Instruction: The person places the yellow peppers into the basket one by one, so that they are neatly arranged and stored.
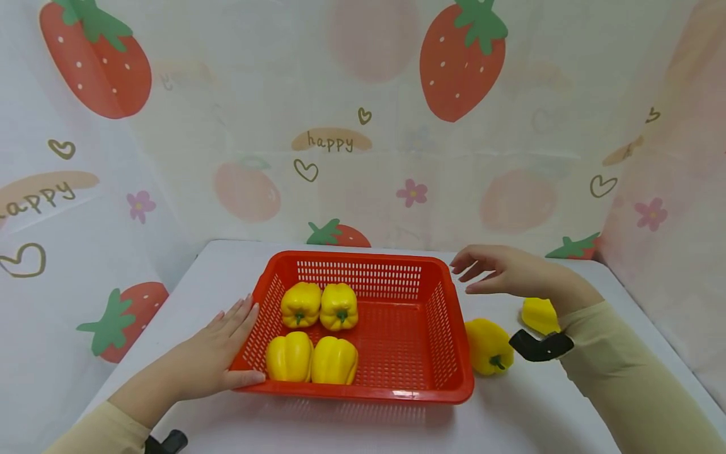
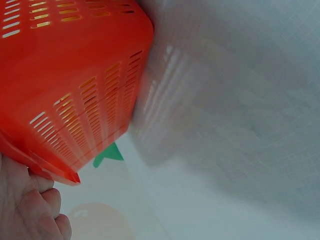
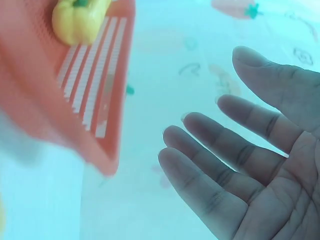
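A red plastic basket [image 1: 391, 394] stands on the white table with several yellow bell peppers in its left half, such as this near yellow bell pepper [image 1: 334, 360]. My left hand [image 1: 218, 353] rests against the basket's left rim, fingers fairly straight and thumb at the near left corner. From the left wrist, the slotted basket wall [image 2: 95, 95] shows above the hand [image 2: 32, 205]. Off the basket's far right corner, my right hand [image 1: 505, 271] hovers with loosely bent, spread fingers. The right wrist view shows its bare palm [image 3: 280, 200], holding nothing.
Outside the basket's right wall lies a yellow bell pepper [image 1: 489, 347]. Another yellow piece [image 1: 541, 315] sits partly hidden behind the right wrist. Behind the table [image 1: 238, 252] hangs a strawberry-print cloth [image 1: 386, 176], which also covers both sides.
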{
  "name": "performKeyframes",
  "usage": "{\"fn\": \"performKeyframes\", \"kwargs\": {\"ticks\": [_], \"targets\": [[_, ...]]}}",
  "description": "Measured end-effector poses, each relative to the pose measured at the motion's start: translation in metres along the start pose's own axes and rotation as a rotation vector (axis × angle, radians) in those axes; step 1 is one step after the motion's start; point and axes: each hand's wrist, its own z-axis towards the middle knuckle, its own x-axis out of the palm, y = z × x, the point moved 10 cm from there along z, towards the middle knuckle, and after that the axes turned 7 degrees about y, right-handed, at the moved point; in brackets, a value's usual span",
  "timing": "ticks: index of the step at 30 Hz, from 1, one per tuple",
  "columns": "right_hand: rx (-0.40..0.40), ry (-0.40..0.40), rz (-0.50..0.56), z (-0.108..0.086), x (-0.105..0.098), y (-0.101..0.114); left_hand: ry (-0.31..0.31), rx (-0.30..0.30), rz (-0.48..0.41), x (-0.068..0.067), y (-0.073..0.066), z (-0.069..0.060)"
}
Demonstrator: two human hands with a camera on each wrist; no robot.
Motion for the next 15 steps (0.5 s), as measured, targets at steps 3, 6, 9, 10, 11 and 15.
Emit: {"fn": "performKeyframes", "kwargs": {"ticks": [3, 6, 9, 10, 11, 15], "targets": [[0.033, -0.023, -0.010, -0.012, -0.005, -0.012, -0.001, 0.000, 0.003, 0.000, 0.000, 0.000], [0.024, -0.034, -0.006, -0.023, -0.008, -0.019, 0.002, -0.001, 0.005, 0.000, -0.001, -0.001], [0.039, -0.053, -0.021, -0.031, -0.010, -0.028, 0.008, -0.006, 0.004, 0.000, -0.001, -0.001], [0.052, -0.059, -0.024, -0.034, -0.010, -0.032, 0.009, -0.007, 0.002, 0.000, -0.001, -0.001], [0.068, -0.066, -0.029, -0.036, -0.010, -0.036, 0.009, -0.008, 0.001, 0.000, -0.001, -0.001], [0.113, -0.062, 0.020, -0.042, -0.003, -0.054, 0.009, -0.007, -0.002, -0.001, -0.001, -0.001]]}}
